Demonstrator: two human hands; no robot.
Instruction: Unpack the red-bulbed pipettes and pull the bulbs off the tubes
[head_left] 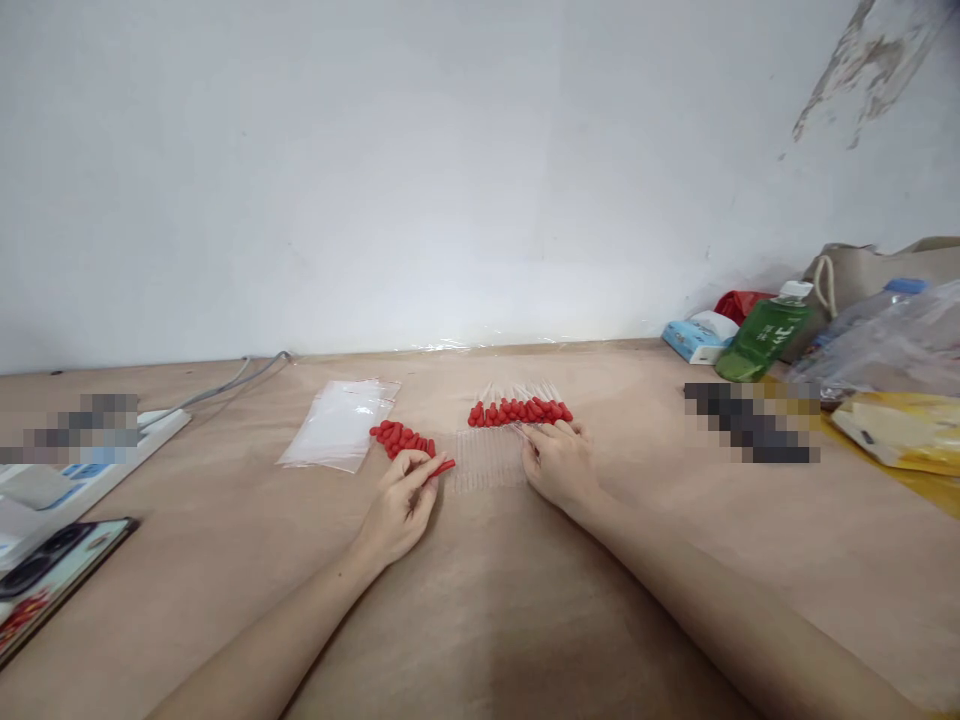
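Note:
My left hand (405, 500) pinches a red rubber dropper bulb (447, 467) between thumb and fingers, its narrow end pointing right. Just beyond that hand lies a heap of loose red bulbs (401, 437). My right hand (561, 460) is closed at the right side of a row of thin clear tubes (484, 462), fingertips on a clear dropper tube (522, 430). Behind this row are several assembled droppers (519, 410), red bulbs towards me and clear tips towards the wall. Part of the tube row is hidden under my right hand.
Clear plastic bags (341, 425) lie left of the bulbs. A power strip (169, 425) with a cable and a phone (67, 570) are at far left. To the right stand a tissue pack (694, 340), a tilted green bottle (766, 335) and plastic packaging (900, 430).

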